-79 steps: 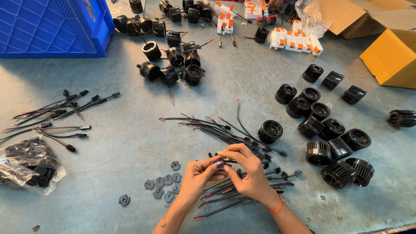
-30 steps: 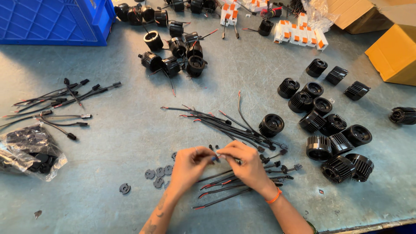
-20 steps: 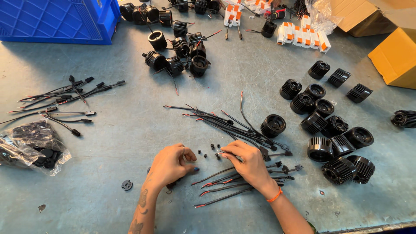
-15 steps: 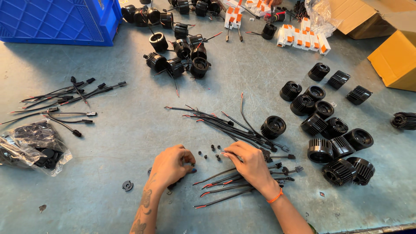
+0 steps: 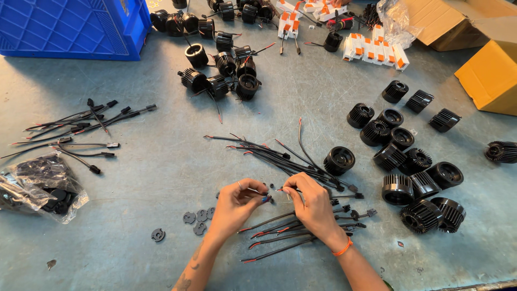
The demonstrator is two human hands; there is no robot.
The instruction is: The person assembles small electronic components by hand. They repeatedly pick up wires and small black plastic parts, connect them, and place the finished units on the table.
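I see my left hand [image 5: 235, 202] and right hand [image 5: 309, 202] meeting fingertip to fingertip, both pinched shut on a short red-tipped wire [image 5: 274, 189] stretched between them. Just below the pinch lie loose black cables [image 5: 291, 234]; beyond it, a fan of wired leads [image 5: 269, 153]. Small dark discs [image 5: 196, 218] sit left of my left wrist, finned black housings [image 5: 409, 178] well right.

A thin black wire [image 5: 277, 189] with a red-tipped end, pinched level between both hands just above the table
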